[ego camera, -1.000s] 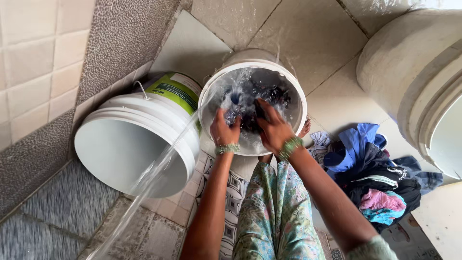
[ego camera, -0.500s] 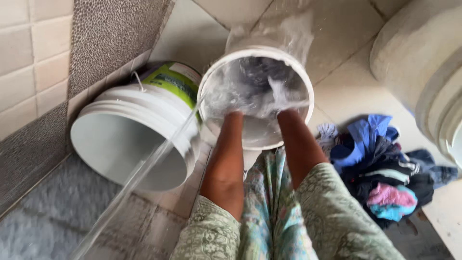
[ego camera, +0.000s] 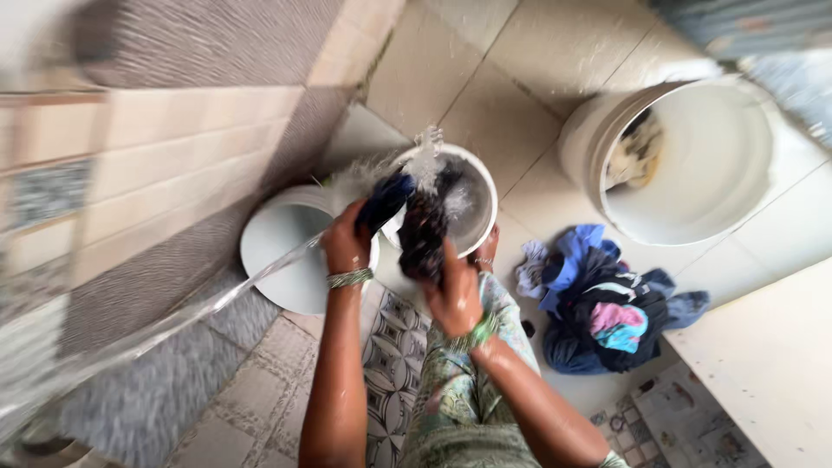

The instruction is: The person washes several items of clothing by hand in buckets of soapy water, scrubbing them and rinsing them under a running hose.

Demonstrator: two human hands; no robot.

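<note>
Both hands have come up out of the water since half a second ago, when the forearms were sunk into the bucket — now they lift a dark wet garment [ego camera: 422, 232] clear above the white bucket [ego camera: 479, 192], spray flying off its top. Her left hand [ego camera: 347, 245] is closed on the bluish upper end of the cloth, over the bucket's left rim; her right hand [ego camera: 455, 296] is closed on the lower, dangling end, nearer her body (which fingers pinch I cannot tell through the blur). So the garment's long axis runs from upper left down toward her right hand, hanging between the two grips, with the left hand nearer the bucket. A stream of water [ego camera: 173, 316] crosses from the lower left toward an empty white bucket [ego camera: 286, 251] tipped on its side by the wall. A heap of coloured clothes [ego camera: 598, 303] lies on the floor tiles to the right, below a large white tub [ego camera: 693, 165].
</note>
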